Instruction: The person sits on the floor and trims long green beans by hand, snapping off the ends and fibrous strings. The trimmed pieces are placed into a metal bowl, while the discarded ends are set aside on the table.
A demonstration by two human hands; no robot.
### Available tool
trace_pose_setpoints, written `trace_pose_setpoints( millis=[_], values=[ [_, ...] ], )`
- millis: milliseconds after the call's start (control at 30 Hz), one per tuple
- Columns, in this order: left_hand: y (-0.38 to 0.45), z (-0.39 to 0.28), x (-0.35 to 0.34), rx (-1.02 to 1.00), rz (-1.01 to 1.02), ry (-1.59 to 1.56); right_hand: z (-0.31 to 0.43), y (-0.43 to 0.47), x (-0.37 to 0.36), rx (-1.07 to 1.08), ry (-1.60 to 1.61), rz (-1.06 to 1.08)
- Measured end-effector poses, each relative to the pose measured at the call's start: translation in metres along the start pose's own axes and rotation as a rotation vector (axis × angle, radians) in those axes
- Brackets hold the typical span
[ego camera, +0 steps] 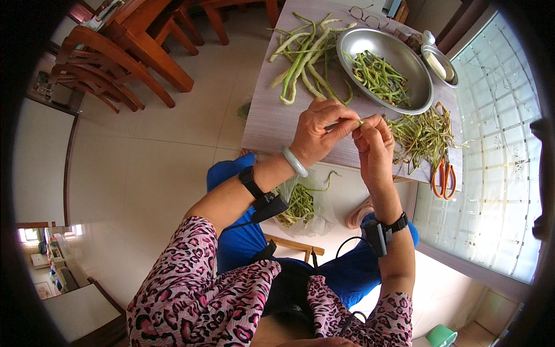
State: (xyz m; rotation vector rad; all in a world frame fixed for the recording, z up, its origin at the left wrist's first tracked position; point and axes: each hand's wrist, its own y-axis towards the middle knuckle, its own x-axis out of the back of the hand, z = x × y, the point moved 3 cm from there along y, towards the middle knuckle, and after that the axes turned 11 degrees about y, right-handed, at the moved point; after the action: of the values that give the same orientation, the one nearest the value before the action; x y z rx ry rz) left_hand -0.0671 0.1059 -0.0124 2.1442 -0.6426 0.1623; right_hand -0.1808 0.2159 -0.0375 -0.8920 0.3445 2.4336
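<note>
Between the pinched fingertips of my left hand [323,126] and my right hand [376,141] is a small piece of green bean [360,123], mostly hidden by the fingers. Both hands are over the front part of the table [277,126]. Beyond them a wide steel bowl [416,65] holds bean pieces [377,76] and small brown bits. Long whole beans [303,60] lie loose to the bowl's left. By my right hand spreads a heap of thin, partly dried bean trimmings [420,134].
Orange-handled scissors [443,178] stick out over the table's front right edge. Eyeglasses [368,19] and a smaller metal dish [451,73] sit at the back. Below, a clear plastic bag [323,208] holds more beans. Wooden chairs [108,65] stand at left, and a gridded window [490,152] at right.
</note>
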Motion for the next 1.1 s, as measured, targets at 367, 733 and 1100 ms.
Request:
trace_pose_setpoints(
  millis=[367, 733, 1100],
  values=[
    [-0.016, 0.036, -0.025, 0.711, 0.068, -1.035, 0.0, -0.003, -0.012, 0.077, -0.419, -0.049],
    [-0.001, 0.067, 0.002, 0.845, -0.105, -1.229, 0.052, -0.002, 0.04, 0.414, -1.137, -0.208],
    [-0.004, 0.046, -0.011, 0.795, 0.166, -1.013, 0.077, -0.001, 0.046, 0.657, -1.855, -0.163]
  ],
)
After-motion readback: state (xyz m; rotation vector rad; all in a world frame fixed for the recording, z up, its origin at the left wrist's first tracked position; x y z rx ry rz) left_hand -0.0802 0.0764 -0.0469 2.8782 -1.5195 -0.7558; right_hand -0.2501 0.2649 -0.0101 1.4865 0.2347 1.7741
